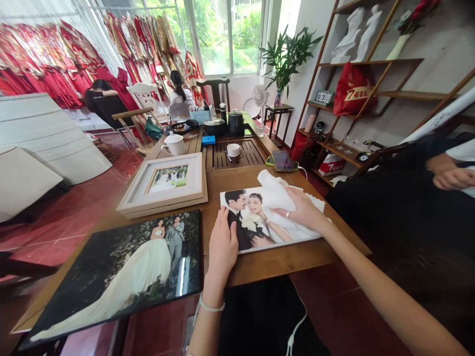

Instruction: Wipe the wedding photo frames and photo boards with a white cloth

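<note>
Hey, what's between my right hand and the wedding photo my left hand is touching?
The head view shows a bunched white cloth there, between your right hand and the wedding photo.

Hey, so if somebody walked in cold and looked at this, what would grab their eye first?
Probably the large dark wedding picture at the table's near left, with its long white gown. Next, the bright close-up couple portrait to its right, where the left hand rests at the edge and the right hand holds a white cloth on it. Behind, red and gold garments hang at back left.
</note>
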Available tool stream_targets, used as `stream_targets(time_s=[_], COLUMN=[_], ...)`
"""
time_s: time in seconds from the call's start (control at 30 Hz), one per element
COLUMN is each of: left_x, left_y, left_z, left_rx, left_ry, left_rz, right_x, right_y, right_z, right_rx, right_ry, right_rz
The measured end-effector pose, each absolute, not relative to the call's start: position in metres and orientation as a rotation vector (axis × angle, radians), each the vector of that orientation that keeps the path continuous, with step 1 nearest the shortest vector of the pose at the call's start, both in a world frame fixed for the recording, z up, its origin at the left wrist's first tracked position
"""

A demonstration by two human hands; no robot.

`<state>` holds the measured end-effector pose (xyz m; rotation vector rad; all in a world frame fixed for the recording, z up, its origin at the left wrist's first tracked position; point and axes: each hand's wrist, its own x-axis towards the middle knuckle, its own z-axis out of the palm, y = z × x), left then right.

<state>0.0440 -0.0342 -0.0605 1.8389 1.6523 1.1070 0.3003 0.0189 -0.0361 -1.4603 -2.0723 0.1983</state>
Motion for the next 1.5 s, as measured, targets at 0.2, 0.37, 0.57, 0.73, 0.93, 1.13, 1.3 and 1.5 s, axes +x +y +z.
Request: stream_targets(time_s=[0.2,0.37,0.57,0.73,0.93,1.13,1.3,1.5], left_x=[0.032,0.032,0.034,0.037,0.038,0.035,0.035,0.037], left_y=[-0.033,-0.034,-0.034,-0.032,-0.030,-0.029,-0.033,-0.032], left_z=[-0.067,-0.072,-0.069,-0.072,-0.080,-0.081,-0.068,-0.070], left_rx=[1.723,1.721,1.745,1.774,1.810,1.817,1.863,1.801], left_ry=[1.670,1.676,1.702,1.700,1.667,1.662,1.524,1.641], left_rz=[1.266,1.261,1.212,1.207,1.203,1.234,1.240,1.221], right_x=[0.281,0.269,0.297,0.318,0.280,0.226,0.217,0.260], right_y=[0.000,-0.040,-0.059,-0.022,0.034,0.046,0.001,-0.041], right_z=[-0.045,-0.040,-0.045,-0.047,-0.028,-0.020,-0.025,-0.032], right_rx=[-1.370,-1.171,-1.244,-1.521,-1.537,-1.281,-1.033,-1.015], right_ry=[-2.145,-2.357,-2.323,-2.079,-2.154,-2.370,-2.428,-2.408], right_rz=[0.134,0.227,0.262,0.234,0.160,0.211,0.308,0.379])
